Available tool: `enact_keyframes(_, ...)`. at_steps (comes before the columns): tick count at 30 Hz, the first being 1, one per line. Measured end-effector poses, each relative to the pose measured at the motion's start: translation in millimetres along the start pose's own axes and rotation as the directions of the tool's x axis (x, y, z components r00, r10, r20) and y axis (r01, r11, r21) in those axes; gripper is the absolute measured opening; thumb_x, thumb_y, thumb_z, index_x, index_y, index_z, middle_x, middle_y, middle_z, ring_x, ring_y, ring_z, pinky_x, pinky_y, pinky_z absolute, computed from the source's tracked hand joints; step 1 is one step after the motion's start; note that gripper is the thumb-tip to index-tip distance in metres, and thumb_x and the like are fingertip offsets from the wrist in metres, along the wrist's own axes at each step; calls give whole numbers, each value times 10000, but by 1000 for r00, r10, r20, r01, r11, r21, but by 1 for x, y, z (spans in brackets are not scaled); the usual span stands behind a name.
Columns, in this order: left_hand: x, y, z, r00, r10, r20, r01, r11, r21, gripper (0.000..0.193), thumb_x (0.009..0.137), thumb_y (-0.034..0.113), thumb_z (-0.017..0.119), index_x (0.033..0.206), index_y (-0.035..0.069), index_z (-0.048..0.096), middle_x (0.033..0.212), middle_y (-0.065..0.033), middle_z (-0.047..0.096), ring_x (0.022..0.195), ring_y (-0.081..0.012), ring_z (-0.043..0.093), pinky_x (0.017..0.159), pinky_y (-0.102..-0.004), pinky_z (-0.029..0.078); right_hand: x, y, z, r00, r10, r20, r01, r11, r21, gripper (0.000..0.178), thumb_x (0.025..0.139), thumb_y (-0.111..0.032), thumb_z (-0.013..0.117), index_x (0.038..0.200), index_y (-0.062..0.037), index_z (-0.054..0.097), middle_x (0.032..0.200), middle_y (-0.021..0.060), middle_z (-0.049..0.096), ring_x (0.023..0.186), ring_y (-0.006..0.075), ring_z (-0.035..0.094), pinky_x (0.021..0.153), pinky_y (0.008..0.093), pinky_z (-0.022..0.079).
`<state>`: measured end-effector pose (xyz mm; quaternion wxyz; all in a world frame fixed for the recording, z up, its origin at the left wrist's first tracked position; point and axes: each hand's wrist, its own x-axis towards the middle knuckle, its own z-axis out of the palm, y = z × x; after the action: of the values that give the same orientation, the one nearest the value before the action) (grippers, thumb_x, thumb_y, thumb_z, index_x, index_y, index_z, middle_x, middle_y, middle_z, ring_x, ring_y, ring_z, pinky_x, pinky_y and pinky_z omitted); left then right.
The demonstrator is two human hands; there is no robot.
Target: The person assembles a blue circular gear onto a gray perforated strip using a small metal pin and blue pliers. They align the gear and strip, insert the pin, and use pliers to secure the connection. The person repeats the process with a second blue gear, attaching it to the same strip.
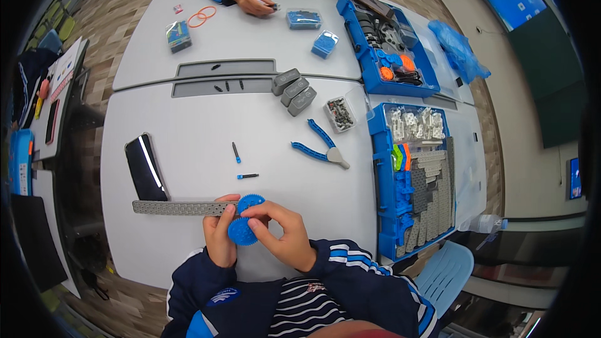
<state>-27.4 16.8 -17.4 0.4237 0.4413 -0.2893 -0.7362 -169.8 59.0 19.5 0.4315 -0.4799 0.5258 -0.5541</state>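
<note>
Left hand: the left hand [219, 238] is closed around the near end of the grey perforated beam [181, 207], thumb on top.
Right hand: the right hand [285, 231] pinches the lower blue gear [241, 231] between thumb and fingertips.
Gears: the upper blue gear [250, 203] sits at the beam's end, just above both hands; the lower gear touches it from below, between the two hands.
Beam: lies flat on the white table [188, 125], running leftward from the left hand.
Phone: a black phone [145, 167] lies beyond the left hand, touching the beam's far edge.
Pins: two small blue-and-black pins [236, 152] lie just beyond the gears.
Tool: blue pliers-like tool [320, 145] beyond the right hand.
Parts tray: blue parts tray [382, 181] well to the right of the right hand.
</note>
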Motion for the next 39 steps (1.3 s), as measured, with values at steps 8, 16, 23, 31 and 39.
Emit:
enact_keyframes(8,6,-4,-4,999,24,-33,-24,1000,9,255,972,169,567,1150,-12,559,984,-97,624,903,-145,602,818,-280,484,7,8,-4,995,98,26,-99,993,61,167,921,-70,642,1070,-6,683,925,78,681,750,124,599,692,249,480)
enact_keyframes(16,8,-14,-16,997,52,49,-53,998,30,268,952,132,606,1181,42,500,988,-82,615,869,-131,615,764,-262,508,10,10,-5,991,123,44,-126,990,61,167,922,-71,641,1070,-6,683,937,79,688,753,121,609,689,249,485)
enact_keyframes(23,5,-1,-1,999,39,25,-38,998,-51,330,928,75,623,1236,19,515,1082,-93,622,961,-137,608,877,-267,469,12,4,-5,990,138,21,-139,988,68,157,917,-52,638,1054,16,674,914,75,690,784,111,618,728,249,494)
enact_keyframes(31,8,4,-2,996,77,-48,-81,993,-91,443,956,108,610,1363,12,463,1215,-104,613,1086,-167,618,889,-335,543,7,3,-6,997,22,-74,-21,1000,14,133,900,2,632,1026,24,667,877,79,688,765,113,621,711,242,489)
enact_keyframes(39,8,7,-2,996,89,-5,-89,994,-70,441,951,95,611,1366,21,481,1179,-76,638,1069,-135,620,866,-309,558,10,4,-6,996,-27,-88,15,992,-128,82,864,-2,627,938,15,660,895,101,691,818,161,644,737,283,510)
